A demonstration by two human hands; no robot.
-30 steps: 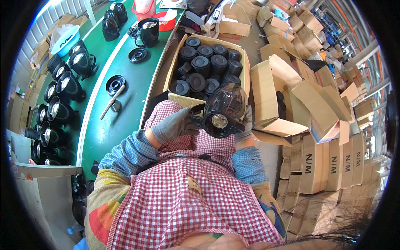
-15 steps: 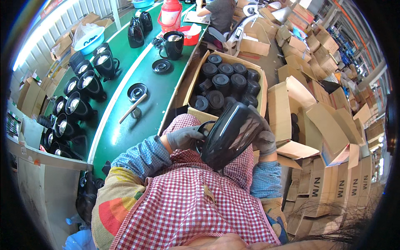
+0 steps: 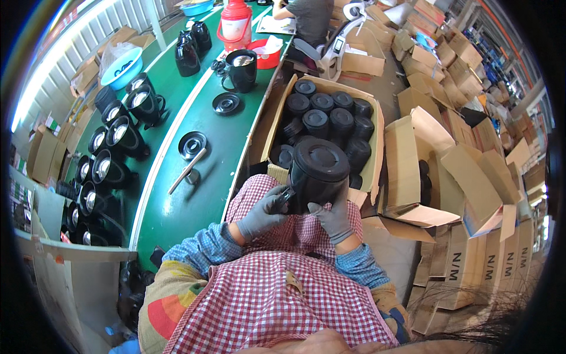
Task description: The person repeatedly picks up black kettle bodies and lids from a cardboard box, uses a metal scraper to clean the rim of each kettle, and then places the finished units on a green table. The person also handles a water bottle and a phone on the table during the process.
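Observation:
A glossy black jug point(image 3: 309, 183) is held above my lap, its round, ringed dark end facing up. My left hand point(image 3: 263, 213), in a grey glove, is closed on the jug's handle at its left side. My right hand point(image 3: 333, 219), also gloved in grey, is wrapped against the jug's lower right side. Left of the jug, on the green table point(image 3: 183, 224), lie a round black lid point(image 3: 192, 145) and a wooden-handled tool point(image 3: 187, 171). Farther back are a second black lid point(image 3: 226, 104) and a standing black jug point(image 3: 242, 69).
An open carton point(image 3: 377, 127) of several black cylindrical pieces stands just beyond my lap. Several black jugs point(image 3: 115, 168) line the table's left side. A red-and-white container point(image 3: 236, 26) and red basin point(image 3: 266, 56) sit farther back, near another person point(image 3: 312, 20). Flattened cartons point(image 3: 466, 259) stack at right.
The jug has turned from a tilted, sideways pose to one with its round end up. My right hand has shifted from its far right side to its lower near side.

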